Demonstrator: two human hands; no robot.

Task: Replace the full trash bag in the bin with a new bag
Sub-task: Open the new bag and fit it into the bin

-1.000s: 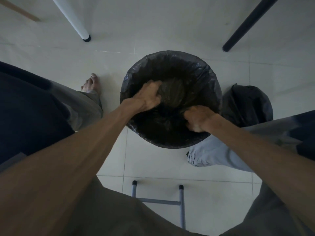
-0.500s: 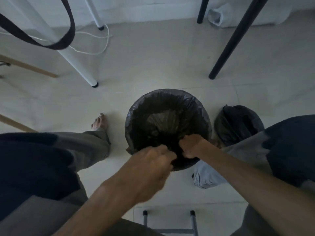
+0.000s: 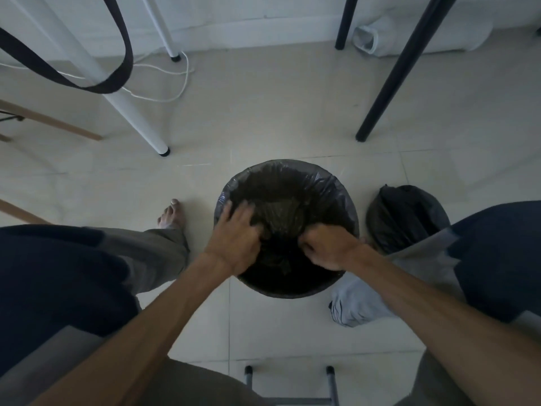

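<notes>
Since half a second ago: left hand [image 3: 237,241] shifted from the near rim of the bin [image 3: 292,291] up onto its left side, fingers now spread and fairly straight, pressing the crinkled black liner bag [image 3: 322,183] down against the inner wall. Right hand [image 3: 328,247] much where it was, at the bin's near right rim, fingers curled tight and bunching a fold of the thin glossy plastic.

Head view, taken from the bin outward. Round bin on pale, smooth floor tiles [image 3: 263,118], liner folded over the rim all the way round, wrinkled and slack inside. Just right of the bin, apart from it: full trash bag [image 3: 407,218], a dark, lumpy rounded bundle gathered at the top. Left of the bin: a bare foot [image 3: 172,215] below a loose grey-green trouser leg. Beyond the bin to the left: slim white tubular leg [image 3: 128,112], a black strap [image 3: 87,83] looping in front of it, and a white cable [image 3: 181,80] on the floor. Beyond to the right: a black tapered leg [image 3: 389,83].
</notes>
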